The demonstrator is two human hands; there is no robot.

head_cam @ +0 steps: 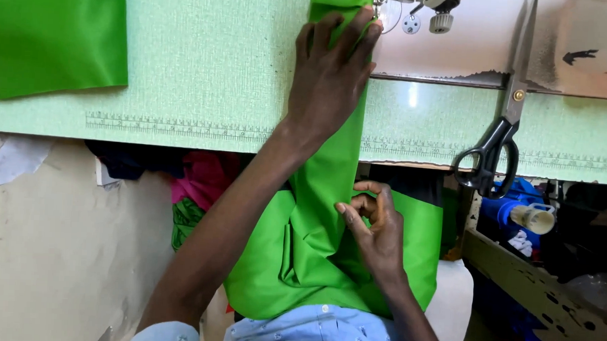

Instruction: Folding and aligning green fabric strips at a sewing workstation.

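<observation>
Two hands on one strip of green fabric (322,212). From my head view, the pale green worktop (206,64) carries a printed ruler edge, black-handled scissors (499,131) and another green piece (50,30) at far left. My left hand (331,76) lies flat, fingers spread, pressing the fabric by the sewing machine foot (420,8). My right hand (376,228) pinches the fold over my lap, grip closed on it.
</observation>
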